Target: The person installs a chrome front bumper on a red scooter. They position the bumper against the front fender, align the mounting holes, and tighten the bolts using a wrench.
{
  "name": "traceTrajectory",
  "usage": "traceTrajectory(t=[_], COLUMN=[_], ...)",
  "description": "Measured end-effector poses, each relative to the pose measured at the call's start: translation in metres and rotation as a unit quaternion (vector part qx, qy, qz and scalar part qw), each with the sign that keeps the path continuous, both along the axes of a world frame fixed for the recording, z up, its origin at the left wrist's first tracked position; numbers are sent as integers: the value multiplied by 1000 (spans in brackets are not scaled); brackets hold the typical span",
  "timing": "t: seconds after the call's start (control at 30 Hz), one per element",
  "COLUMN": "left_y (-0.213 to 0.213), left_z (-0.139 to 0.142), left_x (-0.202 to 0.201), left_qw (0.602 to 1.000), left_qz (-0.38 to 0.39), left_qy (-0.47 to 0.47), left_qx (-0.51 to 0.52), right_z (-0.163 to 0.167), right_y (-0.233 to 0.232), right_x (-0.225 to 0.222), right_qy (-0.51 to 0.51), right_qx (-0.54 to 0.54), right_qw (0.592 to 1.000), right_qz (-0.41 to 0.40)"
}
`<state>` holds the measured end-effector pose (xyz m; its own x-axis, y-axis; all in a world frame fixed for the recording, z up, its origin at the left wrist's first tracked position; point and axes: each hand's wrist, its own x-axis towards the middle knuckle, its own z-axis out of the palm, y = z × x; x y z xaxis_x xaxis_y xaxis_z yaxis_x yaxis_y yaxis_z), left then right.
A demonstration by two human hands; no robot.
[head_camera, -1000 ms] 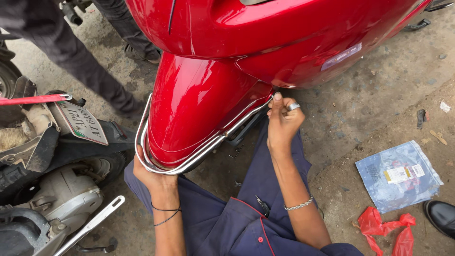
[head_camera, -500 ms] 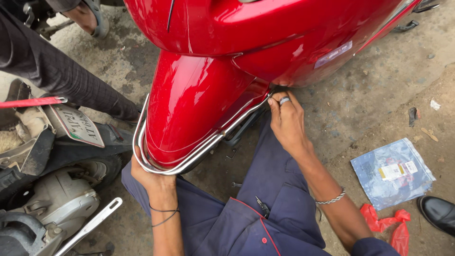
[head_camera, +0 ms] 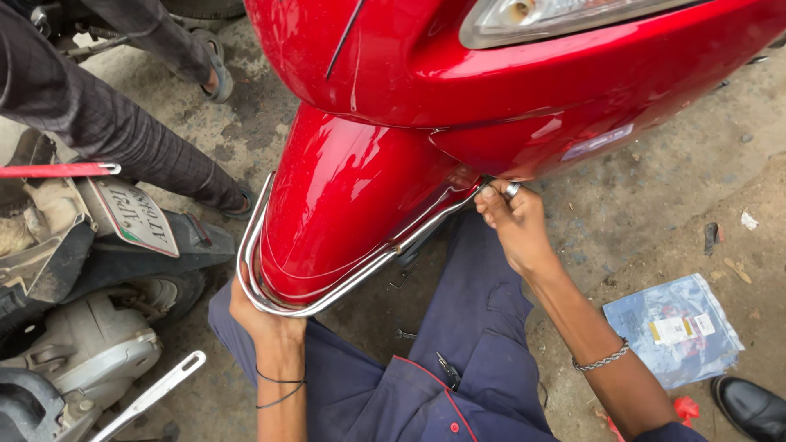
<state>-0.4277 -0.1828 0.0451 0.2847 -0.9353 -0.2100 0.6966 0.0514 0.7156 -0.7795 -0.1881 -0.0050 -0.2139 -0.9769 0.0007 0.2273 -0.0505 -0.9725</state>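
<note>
Rough, stained concrete workshop floor; a second scooter parked to your left, another person's legs beyond it. A flat plastic parts packet lies on the ground to your right, a dark shoe by the frame edge.

Red scooter front fender fills the centre, with the chrome guard rail looped round its lower edge.

Left hand: cupped under the bottom curve of the rail, fingers hidden behind it, propping it against the fender.

Right hand: over the last second it has come down from a raised grip and is now pinched shut at the rail's right-hand end, just under the body panel. Whether a fastener or small tool sits between the fingertips, cannot tell.

Judgement: the view has closed in on that mount point, so the rail's right fixing looks like the work in hand, with the rail seated but not visibly secured.
</note>
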Motion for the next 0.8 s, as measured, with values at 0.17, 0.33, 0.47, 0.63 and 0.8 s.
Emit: traceTrajectory(t=[0.17,0.33,0.47,0.63,0.8], left_y=[-1,20,32,34,20], left_z=[-4,-5,-4,2,8], left_x=[2,2,5,5,4], left_qw=[1000,1000,1000,1000,1000], left_qz=[5,-2,-10,-4,0], left_qy=[4,20,21,14,14], left_qx=[-6,-15,-21,-14,4], right_z=[-7,0,10,14,18], right_y=[-6,18,40,44,32], right_x=[-20,-20,-17,1,8], right_qy=[-440,-389,-326,-34,335], right_qx=[110,116,93,18,-77], right_qw=[873,903,931,998,936], right_qz=[180,145,135,52,-83])
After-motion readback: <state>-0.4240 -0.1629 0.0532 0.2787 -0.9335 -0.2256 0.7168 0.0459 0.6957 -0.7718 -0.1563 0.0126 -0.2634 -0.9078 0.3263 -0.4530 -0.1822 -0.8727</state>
